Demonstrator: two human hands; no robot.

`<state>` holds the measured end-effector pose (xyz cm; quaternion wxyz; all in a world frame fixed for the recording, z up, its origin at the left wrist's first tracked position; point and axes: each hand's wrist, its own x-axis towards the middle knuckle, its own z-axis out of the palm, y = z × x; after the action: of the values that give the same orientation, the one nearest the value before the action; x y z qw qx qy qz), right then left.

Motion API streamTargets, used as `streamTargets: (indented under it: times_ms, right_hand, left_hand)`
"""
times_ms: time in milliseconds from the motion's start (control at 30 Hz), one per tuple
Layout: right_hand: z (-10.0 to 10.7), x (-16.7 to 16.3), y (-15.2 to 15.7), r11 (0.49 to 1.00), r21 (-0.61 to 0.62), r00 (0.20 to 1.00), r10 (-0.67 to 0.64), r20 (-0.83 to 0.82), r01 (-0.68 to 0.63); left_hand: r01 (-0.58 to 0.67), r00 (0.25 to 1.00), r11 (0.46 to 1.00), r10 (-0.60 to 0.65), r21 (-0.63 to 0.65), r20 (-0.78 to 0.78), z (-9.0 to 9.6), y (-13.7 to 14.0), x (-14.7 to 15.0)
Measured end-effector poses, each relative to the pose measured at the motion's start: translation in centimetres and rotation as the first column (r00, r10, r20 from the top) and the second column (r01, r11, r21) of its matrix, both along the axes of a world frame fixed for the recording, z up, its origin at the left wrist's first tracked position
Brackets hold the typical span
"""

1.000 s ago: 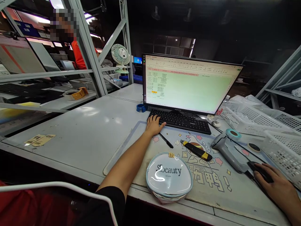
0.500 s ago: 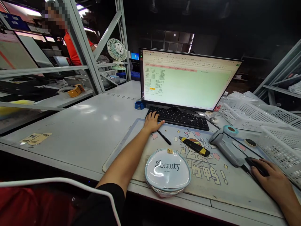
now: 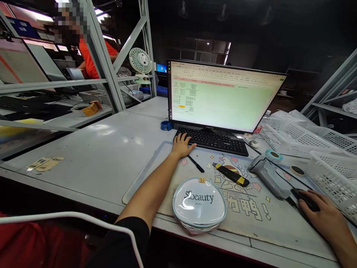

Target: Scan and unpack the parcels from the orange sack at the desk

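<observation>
My left hand [image 3: 182,145] rests with spread fingers on the left end of the black keyboard [image 3: 220,141]. Over at the right, my right hand [image 3: 320,212] lies wrapped on a black computer mouse [image 3: 305,199]. A monitor [image 3: 223,98] behind the keyboard shows a spreadsheet. Between my arms, at the desk's front edge, sits a round white pouch [image 3: 199,203] in clear wrap, printed "beauty". A black pen [image 3: 196,163] and a black-and-yellow utility knife [image 3: 231,174] lie on the printed desk mat [image 3: 161,178]. The grey barcode scanner [image 3: 269,180] is on its side left of the mouse.
White perforated baskets [image 3: 334,178] line the right side. Tape rolls, one light blue [image 3: 273,155], sit near the scanner. A blue tape roll [image 3: 166,125] stands left of the keyboard. Beyond a metal rack [image 3: 107,70] are a small fan [image 3: 140,61] and a person in red [image 3: 90,61].
The view has shifted very slightly. Both hands stay in place on the keyboard and the mouse. The person in red in the background has moved an arm a little.
</observation>
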<state>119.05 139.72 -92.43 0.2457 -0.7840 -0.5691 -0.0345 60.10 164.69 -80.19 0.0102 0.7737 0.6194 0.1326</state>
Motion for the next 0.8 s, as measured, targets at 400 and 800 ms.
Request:
streamTargets:
  times_ms: [400,800]
  right_hand:
    - [-0.3,0.6,0.2,1.0,-0.007,1.0,0.012,-0.017,-0.012]
    - [-0.7,-0.8,0.7,0.99,0.126,0.998,0.066,-0.021,-0.063]
  left_hand:
    - [0.02,0.999,0.999,-0.02,-0.031,-0.025,0.7,-0.4,0.2]
    - [0.048,0.999,0.998,-0.049,-0.029,-0.021,0.9,-0.2,0.6]
